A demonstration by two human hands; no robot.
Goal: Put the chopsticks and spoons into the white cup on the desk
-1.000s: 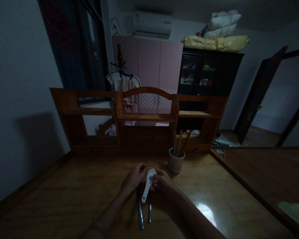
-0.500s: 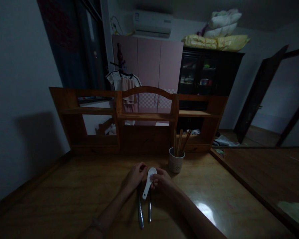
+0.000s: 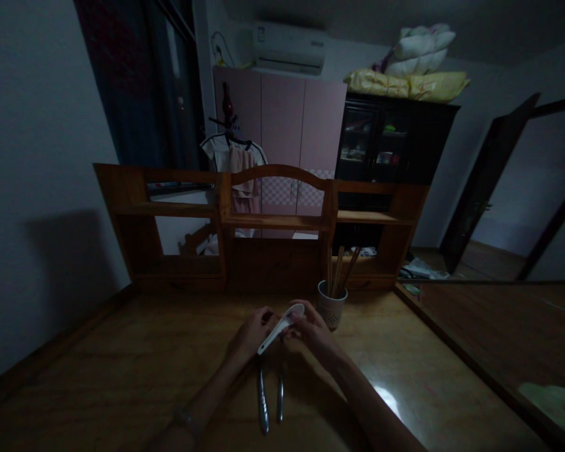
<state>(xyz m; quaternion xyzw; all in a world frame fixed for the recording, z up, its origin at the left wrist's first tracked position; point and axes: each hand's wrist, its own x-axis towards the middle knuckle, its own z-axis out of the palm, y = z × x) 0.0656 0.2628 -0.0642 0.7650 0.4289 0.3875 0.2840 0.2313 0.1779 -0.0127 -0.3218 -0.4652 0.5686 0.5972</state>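
A white spoon (image 3: pixel 277 329) was held by its bowl in the right hand (image 3: pixel 314 331) above a wooden table (image 3: pixel 169 358), the left hand's (image 3: pixel 253 331) grip unable to be told, with two metal handles (image 3: pixel 262 402) partly blocked from view and a cup (image 3: pixel 333 309) of sticks (image 3: pixel 339 267) set just beyond, before a shelf unit (image 3: pixel 275 221).

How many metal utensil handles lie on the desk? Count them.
2, side by side: the left handle and the right handle, nearer the camera than the white spoon. The left hand and right hand may hide more.
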